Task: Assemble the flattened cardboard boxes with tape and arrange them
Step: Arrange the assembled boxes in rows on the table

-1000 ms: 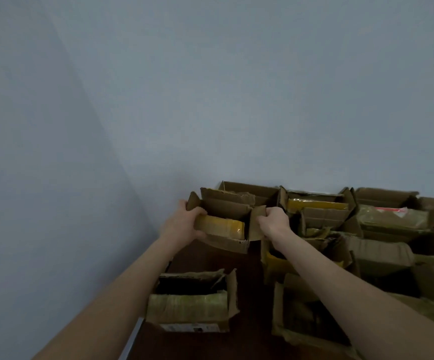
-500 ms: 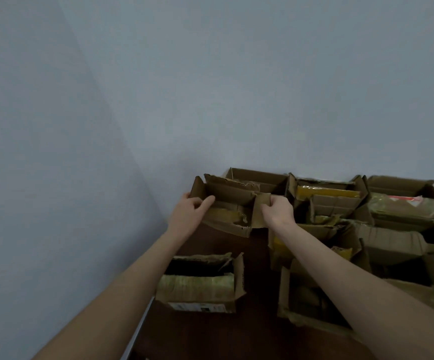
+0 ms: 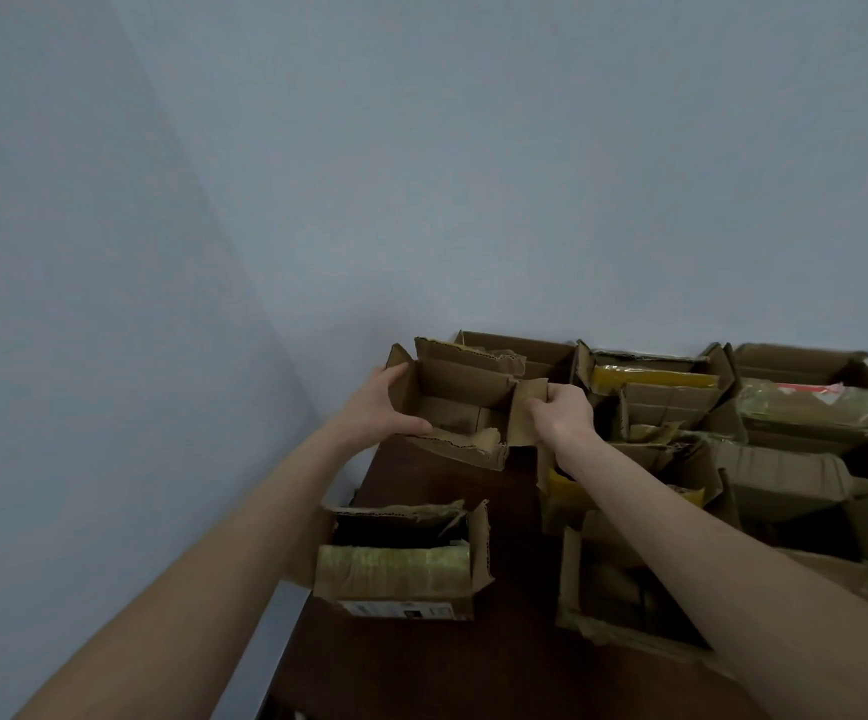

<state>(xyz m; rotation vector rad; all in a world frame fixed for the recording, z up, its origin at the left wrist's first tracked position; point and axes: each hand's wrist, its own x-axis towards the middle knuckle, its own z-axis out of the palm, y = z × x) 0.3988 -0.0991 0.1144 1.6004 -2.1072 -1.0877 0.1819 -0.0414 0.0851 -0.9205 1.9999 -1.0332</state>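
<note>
Both hands are closed on one open cardboard box (image 3: 460,394); the left hand (image 3: 377,413) wraps its fingers over the box's left end flap, thumb laid along the torn near flap; the right hand (image 3: 561,413) pinches the right end flap between thumb and curled fingers. This box sits at the far left corner of the dark table (image 3: 421,667), close to where the two pale walls (image 3: 421,174) meet; whether it rests on the wood or hangs just clear of it cannot be told. Nearer, by the table's left edge and well apart from the held box, a second box (image 3: 395,569) stands open with glossy tape across its near flap; to the right, a crowd of open boxes (image 3: 785,444) stands packed together, some touching, along the far wall; the right forearm crosses above the nearest of them.
</note>
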